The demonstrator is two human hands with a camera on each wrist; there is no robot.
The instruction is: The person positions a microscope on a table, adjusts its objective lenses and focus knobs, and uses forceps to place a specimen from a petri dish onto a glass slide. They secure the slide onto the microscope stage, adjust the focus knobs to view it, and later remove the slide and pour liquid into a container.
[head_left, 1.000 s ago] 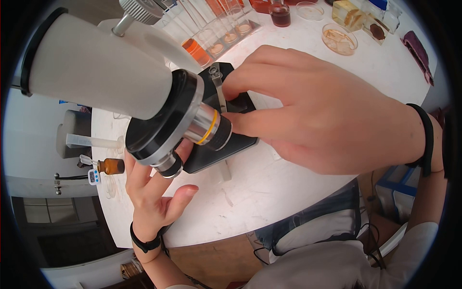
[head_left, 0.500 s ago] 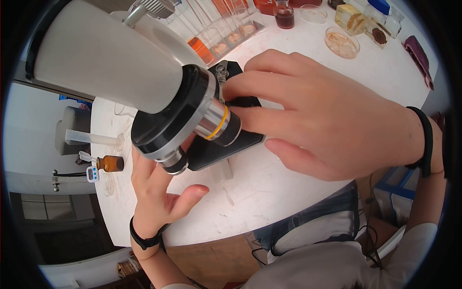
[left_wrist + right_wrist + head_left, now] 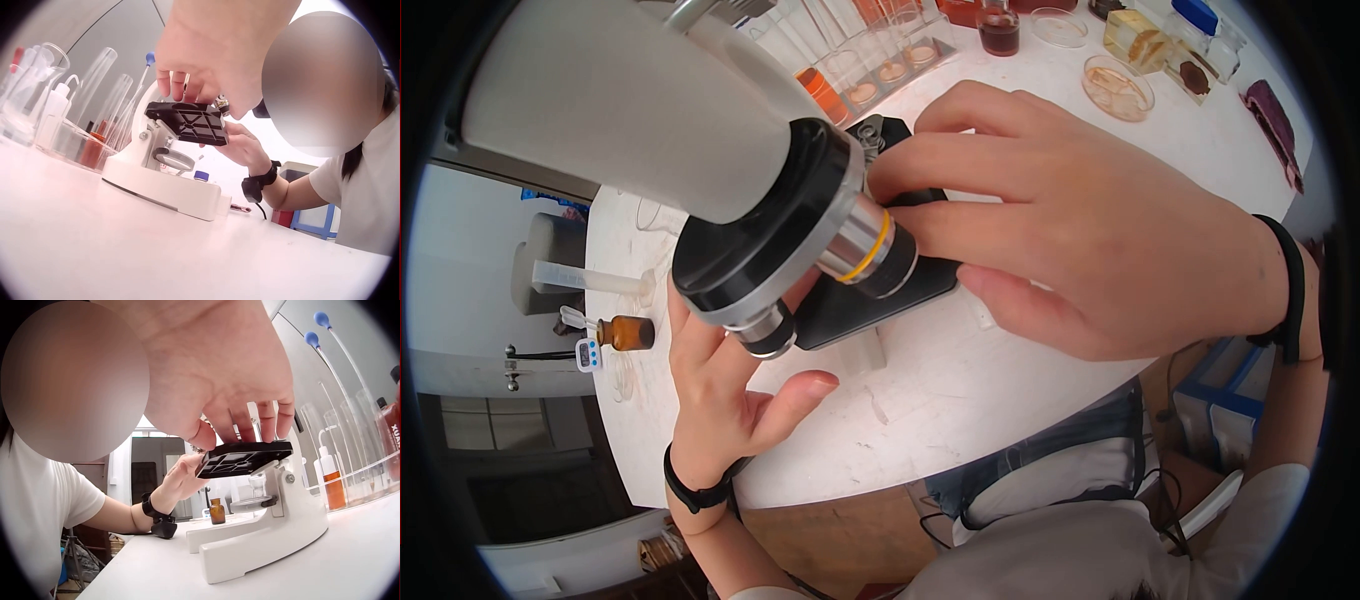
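Note:
A white microscope (image 3: 630,110) with a black nosepiece (image 3: 745,240) stands over the table. Its yellow-ringed objective (image 3: 870,248) points down at the black stage (image 3: 860,305). My right hand (image 3: 1070,225) reaches over the stage from the right. Its index and middle fingers extend beside the objective and the metal stage clip (image 3: 870,135), thumb held apart; the tips are partly hidden. Palm up and thumb spread, my left hand (image 3: 725,395) is at the stage's left side, its fingertips hidden behind the nosepiece. The stage's ribbed underside (image 3: 194,128) shows in the left wrist view.
Behind the microscope stands a test tube rack (image 3: 905,70) with an orange-filled tube. Petri dishes (image 3: 1118,88), a dark-red bottle (image 3: 999,30) and a blue-capped jar (image 3: 1193,22) are at back right. An amber bottle (image 3: 628,332), timer (image 3: 588,354) and graduated cylinder (image 3: 590,280) are left.
The microscope has shifted right and slightly up in the head view. My right thumb has come away from the index finger and now shows apart. My left hand stays beside the stage.

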